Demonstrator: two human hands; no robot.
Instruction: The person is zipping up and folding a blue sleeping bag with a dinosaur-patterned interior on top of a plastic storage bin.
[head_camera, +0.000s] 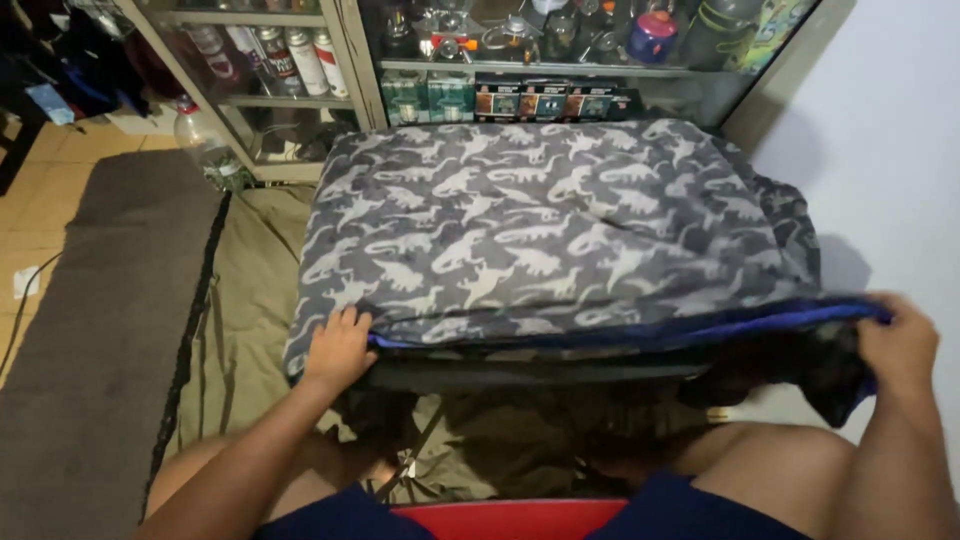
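Observation:
A grey blanket (540, 230) printed with pale dinosaur shapes lies folded in front of me, with a blue underside showing along its near edge. My left hand (338, 347) grips the near left corner of that edge. My right hand (900, 340) holds the near right corner, lifted slightly off the floor. The blanket rests on an olive green sheet (250, 300). My bare knees and dark blue shorts fill the bottom of the view.
A glass-fronted cabinet (350, 70) with cans, boxes and camping gear stands behind the blanket. A clear plastic bottle (205, 140) sits by its left foot. A brown mat (90, 330) lies at left, a white wall (890, 130) at right.

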